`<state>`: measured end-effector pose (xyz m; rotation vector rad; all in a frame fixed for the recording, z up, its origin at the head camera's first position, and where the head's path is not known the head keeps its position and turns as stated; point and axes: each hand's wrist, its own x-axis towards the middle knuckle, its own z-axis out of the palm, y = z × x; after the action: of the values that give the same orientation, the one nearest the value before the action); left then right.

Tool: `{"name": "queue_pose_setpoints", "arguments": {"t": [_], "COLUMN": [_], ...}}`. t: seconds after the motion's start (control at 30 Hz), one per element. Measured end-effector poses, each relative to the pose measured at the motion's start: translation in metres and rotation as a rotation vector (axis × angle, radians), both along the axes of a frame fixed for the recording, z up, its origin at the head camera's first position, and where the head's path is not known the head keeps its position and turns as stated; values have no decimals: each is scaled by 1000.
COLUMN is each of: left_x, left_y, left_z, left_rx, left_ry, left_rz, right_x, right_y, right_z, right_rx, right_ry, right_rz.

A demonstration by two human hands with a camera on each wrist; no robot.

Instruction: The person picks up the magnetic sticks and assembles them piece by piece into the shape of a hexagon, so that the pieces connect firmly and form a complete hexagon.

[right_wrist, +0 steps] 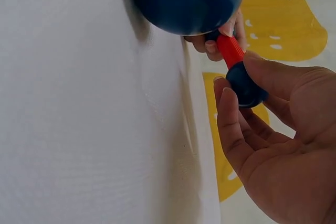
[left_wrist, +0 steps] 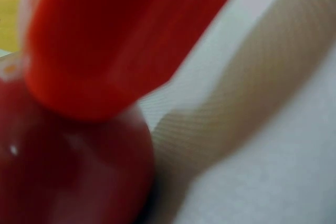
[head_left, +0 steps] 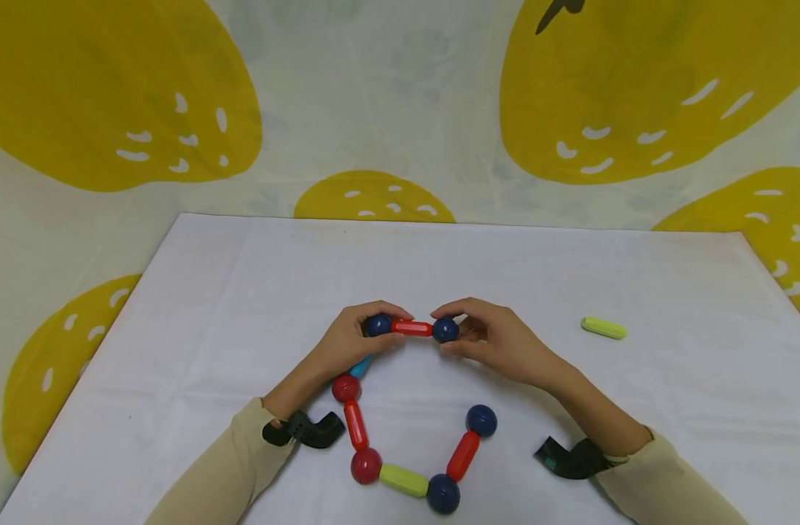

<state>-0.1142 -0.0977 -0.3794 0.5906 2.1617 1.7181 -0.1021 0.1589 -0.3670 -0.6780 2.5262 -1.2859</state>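
Observation:
My left hand (head_left: 339, 344) grips a dark blue ball (head_left: 378, 325) and the near end of a short red rod (head_left: 413, 328) between thumb and fingers. At the rod's other end, my right hand (head_left: 507, 343) pinches a second blue ball (head_left: 445, 329), which touches the rod. From the left ball a light blue rod (head_left: 359, 367) runs down to a dark red ball (head_left: 346, 388), partly hidden by the left hand. The chain goes on through a red rod (head_left: 356, 425), another red ball (head_left: 366, 466), a lime-green rod (head_left: 403, 480) and a blue ball (head_left: 443, 494).
Another red rod (head_left: 463, 456) ends the chain at a blue ball (head_left: 482, 420), below the right hand. A loose lime-green rod (head_left: 604, 328) lies to the right on the white table (head_left: 688, 364). Behind the table hangs a lemon-patterned cloth (head_left: 386, 109).

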Motion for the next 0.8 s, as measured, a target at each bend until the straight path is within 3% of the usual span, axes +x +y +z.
{"name": "queue_pose_setpoints", "arguments": {"t": [0.27, 0.47, 0.57, 0.73, 0.8], "left_x": [2, 2, -1, -9, -10], "left_y": [-1, -1, -1, -3, -3], "left_z": [2, 1, -7, -30, -32], "left_rx": [-12, -21, -33, -39, -30], "left_ry": [-2, 4, 7, 18, 24], "left_rz": [2, 4, 8, 5, 1], "right_x": [0, 2, 3, 9, 12], "right_y": [2, 17, 35, 74, 89], "right_z": [-1, 8, 12, 17, 18], "right_rx": [-14, 17, 47, 131, 164], "right_ry": [-54, -54, 9, 204, 241], "right_rz": [31, 11, -28, -142, -206]}}
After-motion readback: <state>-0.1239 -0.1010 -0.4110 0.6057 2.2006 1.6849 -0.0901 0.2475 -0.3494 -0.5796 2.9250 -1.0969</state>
